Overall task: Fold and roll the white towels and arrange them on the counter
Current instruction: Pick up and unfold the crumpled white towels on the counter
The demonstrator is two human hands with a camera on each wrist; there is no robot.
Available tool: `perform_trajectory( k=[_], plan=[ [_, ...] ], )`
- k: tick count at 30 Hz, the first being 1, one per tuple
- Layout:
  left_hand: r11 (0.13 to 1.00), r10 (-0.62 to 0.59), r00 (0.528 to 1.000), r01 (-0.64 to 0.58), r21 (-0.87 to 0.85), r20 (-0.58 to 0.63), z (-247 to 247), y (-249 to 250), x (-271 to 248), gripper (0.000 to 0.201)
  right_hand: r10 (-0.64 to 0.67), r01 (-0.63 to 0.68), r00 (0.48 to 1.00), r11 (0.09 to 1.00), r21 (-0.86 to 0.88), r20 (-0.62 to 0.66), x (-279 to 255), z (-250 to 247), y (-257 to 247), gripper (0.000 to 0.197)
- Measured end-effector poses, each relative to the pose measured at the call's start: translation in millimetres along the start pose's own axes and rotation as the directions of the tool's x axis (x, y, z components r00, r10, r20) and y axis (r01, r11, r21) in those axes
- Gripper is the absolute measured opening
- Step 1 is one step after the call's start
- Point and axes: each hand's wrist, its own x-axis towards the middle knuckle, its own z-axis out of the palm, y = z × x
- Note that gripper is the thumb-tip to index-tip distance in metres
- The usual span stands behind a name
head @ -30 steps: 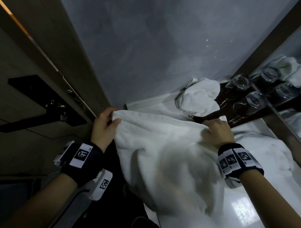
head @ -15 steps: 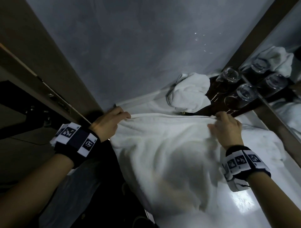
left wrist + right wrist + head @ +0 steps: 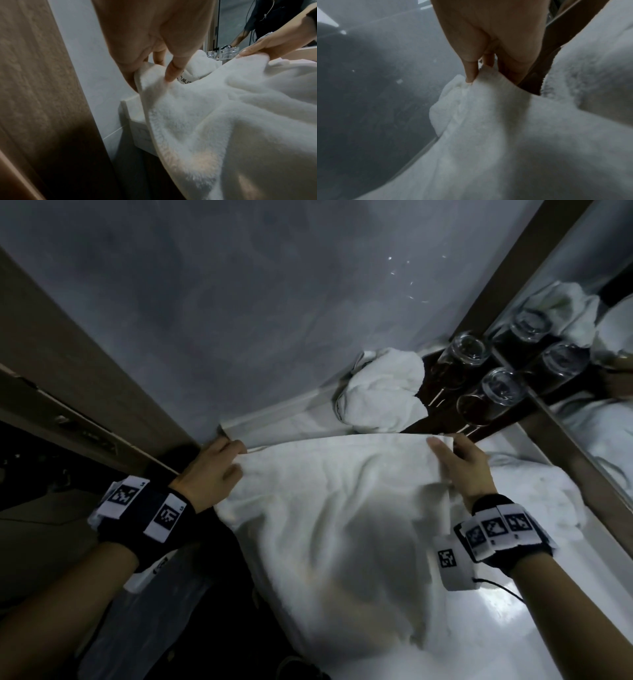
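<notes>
A large white towel [image 3: 329,508] lies rumpled over the white counter [image 3: 534,628], its near part hanging off the front edge. My left hand [image 3: 219,463] pinches the towel's far left corner [image 3: 154,75] between thumb and fingers. My right hand [image 3: 459,463] pinches the far right corner [image 3: 484,78] the same way. The far edge of the towel is stretched between both hands, a little above the counter. A second white towel [image 3: 380,392] sits bunched at the back of the counter, beyond the stretched edge.
Two upturned glasses [image 3: 479,378] stand on a dark tray at the back right, against a mirror [image 3: 589,302]. More white towel [image 3: 541,491] lies to the right of my right hand. A grey wall [image 3: 257,302] is behind and a wooden door frame [image 3: 85,364] on the left.
Both hands have carried the towel's far edge forward, away from me, toward the bunched towel. The edge is now pulled straighter between them.
</notes>
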Motion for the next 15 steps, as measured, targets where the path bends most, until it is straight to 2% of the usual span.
perform_trajectory(
  k=[3,6,9,12,15],
  plan=[
    [0.999,0.007,1.0,-0.008,-0.042,-0.021,3.3,-0.7,0.8,0.016,0.008,-0.005,0.999,0.998,0.07,-0.049,3.1,3.5,-1.3,0.018],
    [0.996,-0.011,1.0,0.013,-0.089,0.024,3.7,-6.0,2.8,0.016,0.038,-0.031,0.995,0.997,0.077,-0.092,12.1,0.1,-0.4,0.013],
    [0.979,-0.057,0.998,0.047,-0.197,-0.042,0.4,-8.5,5.8,0.015,0.063,-0.05,0.984,0.995,0.081,-0.165,23.2,-6.2,-0.1,0.013],
    [0.959,-0.071,0.996,0.054,-0.28,-0.051,-3.4,-7.8,8.5,0.036,0.069,-0.063,0.972,0.997,0.037,-0.223,28.6,-8.1,3.9,0.025],
    [0.98,0.044,0.998,-0.052,-0.193,-0.045,-2.9,-4.2,8.9,0.048,0.089,-0.08,0.959,0.996,0.042,-0.269,30.0,-7.0,10.9,0.031]
  ],
)
